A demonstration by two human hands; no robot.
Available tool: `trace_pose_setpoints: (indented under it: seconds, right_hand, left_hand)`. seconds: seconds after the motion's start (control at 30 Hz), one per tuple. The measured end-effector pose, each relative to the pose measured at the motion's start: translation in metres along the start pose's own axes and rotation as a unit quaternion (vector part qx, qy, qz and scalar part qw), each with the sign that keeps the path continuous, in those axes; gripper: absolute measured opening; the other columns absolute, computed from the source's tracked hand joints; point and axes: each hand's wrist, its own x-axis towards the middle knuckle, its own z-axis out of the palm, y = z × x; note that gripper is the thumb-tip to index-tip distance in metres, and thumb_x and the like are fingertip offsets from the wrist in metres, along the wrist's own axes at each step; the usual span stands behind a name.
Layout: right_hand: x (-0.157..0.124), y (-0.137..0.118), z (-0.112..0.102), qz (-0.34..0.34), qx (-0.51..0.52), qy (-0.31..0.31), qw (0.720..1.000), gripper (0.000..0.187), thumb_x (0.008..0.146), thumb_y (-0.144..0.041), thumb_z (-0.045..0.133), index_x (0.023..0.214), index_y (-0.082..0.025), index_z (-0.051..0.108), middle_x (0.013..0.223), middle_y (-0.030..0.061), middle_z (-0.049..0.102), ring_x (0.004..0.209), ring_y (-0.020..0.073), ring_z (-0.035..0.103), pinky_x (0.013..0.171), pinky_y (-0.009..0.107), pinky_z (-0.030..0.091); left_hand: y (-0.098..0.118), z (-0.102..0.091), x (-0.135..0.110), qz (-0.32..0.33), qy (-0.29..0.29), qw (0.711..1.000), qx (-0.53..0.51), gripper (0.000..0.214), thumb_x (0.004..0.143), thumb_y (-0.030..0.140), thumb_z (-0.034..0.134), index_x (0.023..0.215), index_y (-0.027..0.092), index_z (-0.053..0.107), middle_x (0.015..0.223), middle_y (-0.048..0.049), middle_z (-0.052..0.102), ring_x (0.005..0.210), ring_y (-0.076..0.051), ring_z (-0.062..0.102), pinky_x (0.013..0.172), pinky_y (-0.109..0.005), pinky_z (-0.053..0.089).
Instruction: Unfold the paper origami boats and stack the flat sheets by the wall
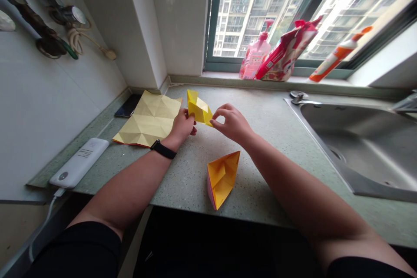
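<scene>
A small folded yellow paper piece (198,107) is held just above the green countertop (270,126). My left hand (183,125), with a black band at the wrist, grips its left side. My right hand (231,122) pinches its right corner between thumb and fingertips. Nearer to me on the counter lies a folded orange paper boat (223,177), touched by neither hand. A creased pale yellow sheet (149,119) lies flat to the left, beside my left hand.
A white power bank (79,163) with a cable and a dark phone (127,106) lie at the left wall. A steel sink (361,143) fills the right. A pink pump bottle (256,54), a red pouch (286,54) and an orange-capped bottle (335,56) stand on the windowsill.
</scene>
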Motion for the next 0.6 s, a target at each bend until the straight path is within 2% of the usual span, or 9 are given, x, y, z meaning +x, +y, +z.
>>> trace_pose_setpoints:
  seconds: [0.23,0.43,0.6]
  right_hand:
    - [0.003,0.010,0.006,0.028,0.012,-0.014,0.999,0.011,0.086,-0.018,0.082,0.077,-0.025,0.080,0.105,0.0080,0.071,0.100,0.0256,0.071,0.097,0.045,0.059]
    - [0.007,0.013,0.005,0.015,0.148,0.001,0.989,0.004,0.086,-0.027,0.080,0.082,-0.026,0.080,0.110,0.0078,0.071,0.106,0.0262,0.070,0.097,0.048,0.062]
    - [0.009,0.012,0.002,0.021,0.288,0.026,0.957,0.022,0.086,-0.047,0.080,0.081,-0.026,0.075,0.118,0.0078,0.069,0.115,0.0264,0.069,0.097,0.047,0.064]
  left_hand:
    - [-0.002,0.001,-0.002,0.034,-0.023,0.999,-0.006,0.008,0.108,0.029,0.054,0.104,0.023,0.049,0.083,0.0018,0.070,0.049,-0.009,0.061,0.048,-0.020,0.051]
    - [-0.002,-0.001,0.000,0.024,-0.046,0.998,0.041,0.015,0.108,0.031,0.051,0.102,0.021,0.059,0.073,0.0008,0.070,0.047,-0.011,0.060,0.044,-0.020,0.046]
    - [-0.002,-0.002,0.000,0.045,-0.045,0.995,0.076,0.018,0.105,0.031,0.052,0.096,0.020,0.062,0.070,0.0003,0.070,0.047,-0.012,0.060,0.044,-0.021,0.044]
